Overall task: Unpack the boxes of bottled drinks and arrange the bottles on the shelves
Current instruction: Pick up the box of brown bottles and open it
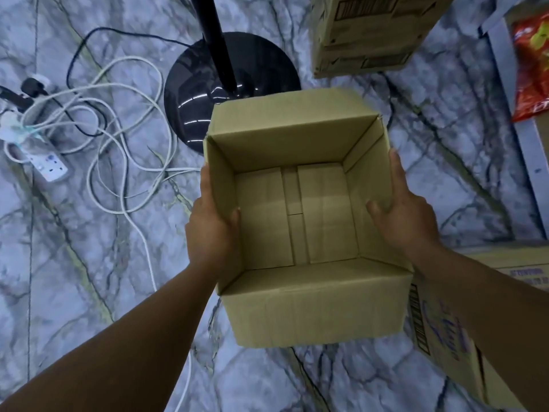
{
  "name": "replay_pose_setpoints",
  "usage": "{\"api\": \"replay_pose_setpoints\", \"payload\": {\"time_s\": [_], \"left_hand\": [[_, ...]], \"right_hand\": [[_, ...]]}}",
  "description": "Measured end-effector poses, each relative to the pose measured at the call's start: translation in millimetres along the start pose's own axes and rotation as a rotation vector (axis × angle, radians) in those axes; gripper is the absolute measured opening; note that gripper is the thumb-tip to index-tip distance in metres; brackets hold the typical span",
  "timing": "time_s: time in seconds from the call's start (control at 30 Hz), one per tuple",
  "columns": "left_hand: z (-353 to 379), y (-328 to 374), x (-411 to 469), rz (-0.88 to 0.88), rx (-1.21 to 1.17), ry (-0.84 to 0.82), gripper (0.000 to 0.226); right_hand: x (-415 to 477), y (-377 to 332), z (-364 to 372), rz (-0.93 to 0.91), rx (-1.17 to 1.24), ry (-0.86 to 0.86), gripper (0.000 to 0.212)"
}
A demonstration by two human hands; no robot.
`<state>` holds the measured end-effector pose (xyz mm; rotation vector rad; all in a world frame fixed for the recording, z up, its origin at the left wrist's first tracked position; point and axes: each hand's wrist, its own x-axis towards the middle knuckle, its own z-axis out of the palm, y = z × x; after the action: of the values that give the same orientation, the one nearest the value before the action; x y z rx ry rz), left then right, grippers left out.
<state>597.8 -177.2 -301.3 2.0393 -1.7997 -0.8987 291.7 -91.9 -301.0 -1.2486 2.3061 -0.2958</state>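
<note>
1 grey-white marbled floor (74,292) with dark veins is seen from above and fills the view. At its upper middle a round black fan base (193,93) is stood, with a black pole (214,34) rising from it. Left of the base, white and black cables (118,138) are looped loosely, and a white power strip (44,162) is laid near the left edge. 1 upper carton (371,31), printed with barcodes, is set at the top edge just right of the pole. 1 lower carton (439,337) is cut off by the lower right corner. A red snack bag (531,69) is seen at the right edge.

Bare floor is left at the lower left and along the bottom edge. A band of it is also kept between the upper carton and the cardboard box (312,310) in the middle. That box is open at the top with nothing inside, and its far left corner overlaps the fan base in the view. Whether its bottom touches the floor cannot be told.

The box is gripped from both sides. On the left hand (211,230) the fingers (205,176) are pressed together flat along the outer left wall, with the thumb hooked over the rim inside. The right hand (407,218) is laid likewise on the right wall, fingers together outside and thumb inside, so each wall is pinched.
</note>
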Motion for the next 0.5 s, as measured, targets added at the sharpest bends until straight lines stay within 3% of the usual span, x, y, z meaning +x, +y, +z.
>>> {"api": "replay_pose_setpoints", "payload": {"time_s": [0.5], "left_hand": [[-0.8,2.0,0.2,0.004,0.077,-0.001,0.1]], "right_hand": [[3.0,3.8,1.4,-0.026,0.01,0.014,0.1]]}}
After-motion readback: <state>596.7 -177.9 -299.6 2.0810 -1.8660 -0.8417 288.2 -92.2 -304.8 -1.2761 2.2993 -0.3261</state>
